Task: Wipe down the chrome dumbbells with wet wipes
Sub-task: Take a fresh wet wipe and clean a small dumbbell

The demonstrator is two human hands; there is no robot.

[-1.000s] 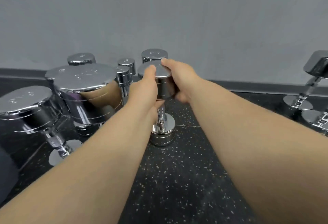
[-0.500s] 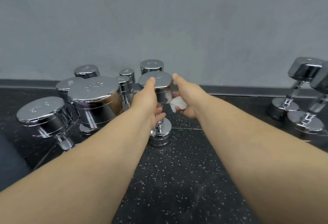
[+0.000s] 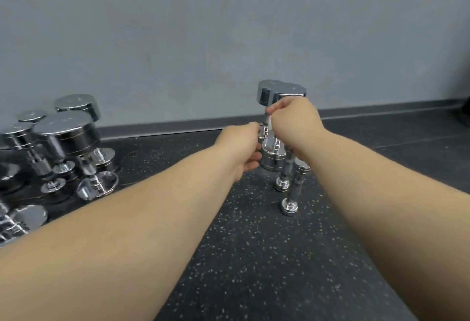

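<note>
Shiny upright chrome dumbbell (image 3: 266, 93), handle in right hand (image 3: 295, 122); left hand (image 3: 243, 148): hold unclear.

Both bare forearms stretch forward and converge, the right hand (image 3: 292, 122) higher, knuckles up, fingers curled round a dumbbell (image 3: 265, 92) handle, the left hand (image 3: 243, 148) just below, fingers curled inward, tips hidden.

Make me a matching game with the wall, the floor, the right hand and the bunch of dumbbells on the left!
Things:
1 wall
2 floor
3 right hand
4 dumbbell bunch

Matches:
a black with pale specks
b grips an upright dumbbell
c plain grey
d stands at the left

Pairs: 1-c, 2-a, 3-b, 4-d
</note>
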